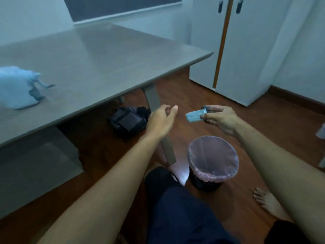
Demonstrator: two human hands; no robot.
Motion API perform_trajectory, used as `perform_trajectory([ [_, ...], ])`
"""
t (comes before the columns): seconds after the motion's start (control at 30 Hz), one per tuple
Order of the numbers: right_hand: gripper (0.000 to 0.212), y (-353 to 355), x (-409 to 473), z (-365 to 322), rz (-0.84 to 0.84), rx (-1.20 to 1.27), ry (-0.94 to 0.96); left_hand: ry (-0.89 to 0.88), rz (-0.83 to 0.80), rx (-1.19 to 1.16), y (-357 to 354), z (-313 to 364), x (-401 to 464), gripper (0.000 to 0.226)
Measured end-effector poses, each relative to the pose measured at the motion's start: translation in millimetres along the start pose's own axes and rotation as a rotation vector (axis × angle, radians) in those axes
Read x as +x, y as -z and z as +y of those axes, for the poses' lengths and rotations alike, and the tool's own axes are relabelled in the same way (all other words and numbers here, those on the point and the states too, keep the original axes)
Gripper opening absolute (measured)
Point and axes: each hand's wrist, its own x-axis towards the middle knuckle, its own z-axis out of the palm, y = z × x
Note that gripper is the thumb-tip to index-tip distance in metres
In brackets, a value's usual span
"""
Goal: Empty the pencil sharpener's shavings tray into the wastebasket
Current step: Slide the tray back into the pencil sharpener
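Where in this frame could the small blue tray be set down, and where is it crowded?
Free: the grey table right of the plastic bag, out to its far corner. Also floor between wastebasket and white cabinet. Crowded: under the table's edge, around the dark bag and table leg.

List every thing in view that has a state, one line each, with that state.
Small light-blue plastic shavings tray: held in the air, contents not visible.
Right hand: pinching the tray.
Left hand: open, empty.
Round dark wastebasket with pink liner: upright on the floor, uncovered.
White cabinet doors: shut.
Pale blue plastic bag: tied, on the grey table.
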Motion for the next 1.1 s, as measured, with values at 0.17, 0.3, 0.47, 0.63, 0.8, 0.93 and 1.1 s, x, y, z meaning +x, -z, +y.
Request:
perform_trajectory([
  [0.17,0.033,-44,-25,-59,-0.112,0.064,0.152,-0.084,0.108,0.019,67,17,-20,0.048],
  [0.3,0.049,-91,-44,-103,-0.193,0.082,0.236,-0.106,0.221,-0.004,127,20,-27,0.044],
  [0.47,0.054,-163,-51,-137,-0.343,0.082,0.305,-0.068,0.388,0.031,208,7,-35,0.035],
  [0.63,0.051,-238,-44,-151,-0.44,-0.092,0.382,-0.031,0.554,-0.021,274,-25,-43,0.028],
  [0.8,0.061,-305,-42,-154,-0.481,-0.32,0.452,-0.024,0.79,0.095,330,-58,-48,0.032],
  [0.93,0.065,-340,-44,-151,-0.534,-0.441,0.461,0.028,0.856,0.127,357,-85,-44,0.052],
  [1.1,0.066,-371,-39,-143,-0.545,-0.5,0.45,0.133,0.68,-0.066,370,-107,-37,0.085],
])
